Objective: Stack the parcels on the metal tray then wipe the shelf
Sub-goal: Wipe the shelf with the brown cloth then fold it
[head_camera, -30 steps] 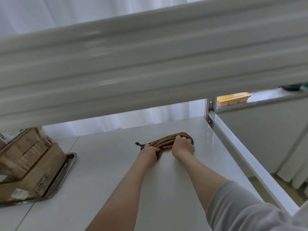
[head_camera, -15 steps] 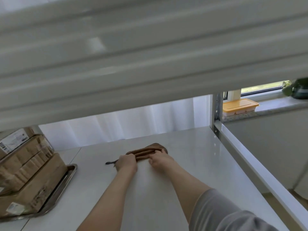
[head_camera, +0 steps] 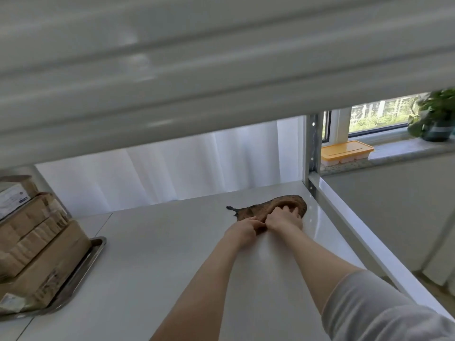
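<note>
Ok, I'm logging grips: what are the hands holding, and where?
The brown cloth: the left hand grips its near edge, the right hand grips its bunched middle.

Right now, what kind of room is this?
Probably a storeroom or utility room: a white metal shelf, cardboard parcels stacked on a metal tray, and a brown cloth for wiping. A potted plant sits on the windowsill nearby.
</note>
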A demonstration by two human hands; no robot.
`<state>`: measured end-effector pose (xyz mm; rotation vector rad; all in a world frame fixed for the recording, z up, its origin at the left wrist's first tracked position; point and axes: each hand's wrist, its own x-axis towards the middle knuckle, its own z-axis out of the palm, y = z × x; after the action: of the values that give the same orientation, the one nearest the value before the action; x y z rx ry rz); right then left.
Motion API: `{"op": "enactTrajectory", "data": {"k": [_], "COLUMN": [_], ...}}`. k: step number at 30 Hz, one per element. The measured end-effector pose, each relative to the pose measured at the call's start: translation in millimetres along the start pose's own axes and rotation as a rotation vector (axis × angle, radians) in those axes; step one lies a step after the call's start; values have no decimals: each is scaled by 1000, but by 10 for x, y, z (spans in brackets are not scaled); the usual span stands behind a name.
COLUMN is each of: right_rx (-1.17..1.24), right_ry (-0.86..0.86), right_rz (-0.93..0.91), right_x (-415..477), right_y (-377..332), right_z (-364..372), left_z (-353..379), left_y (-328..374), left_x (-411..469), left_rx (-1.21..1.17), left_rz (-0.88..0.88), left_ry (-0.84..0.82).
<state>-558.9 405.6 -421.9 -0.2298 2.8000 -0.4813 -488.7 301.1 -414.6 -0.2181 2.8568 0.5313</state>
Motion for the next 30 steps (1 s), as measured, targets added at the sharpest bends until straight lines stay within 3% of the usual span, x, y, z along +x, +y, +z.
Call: {"op": "enactTrajectory", "data": {"k": [7,9,12,15,19,21,25,27,30], "right_rx": [-102,-105,-3,14,-152,-160,-124,-150,-219], "right_ry": [-142,-179,-181,-71,-9,31,39,-21,-75], "right_rz": [-377,-439,-388,-220,66,113,-71,-188,-507], "right_x": [-381,-463,-434,-301,-111,-83,-115,-150,-230], "right_y": [-710,-821,-760,-483,-169,-199,-436,-627,-910], "right_z": [343,396,314,137,-87,-89,183,330,471], "left_z": [-219,-234,-258,-222,-86,-96,-228,-245,-211], "left_y": [-604,-627,-564,-492,-248,-127,-316,-548,-792], "left_x": [-484,-554,-626,-580,-481,-432,-369,-388,-409], "left_rx": [68,98,92,-8,-340,-440,-254,-140,-45], "left_rz": [-343,-362,-308,-255,-133,-110,-213,-323,-448], "left_ry": [125,143,197,245,126,145,441,436,350]}}
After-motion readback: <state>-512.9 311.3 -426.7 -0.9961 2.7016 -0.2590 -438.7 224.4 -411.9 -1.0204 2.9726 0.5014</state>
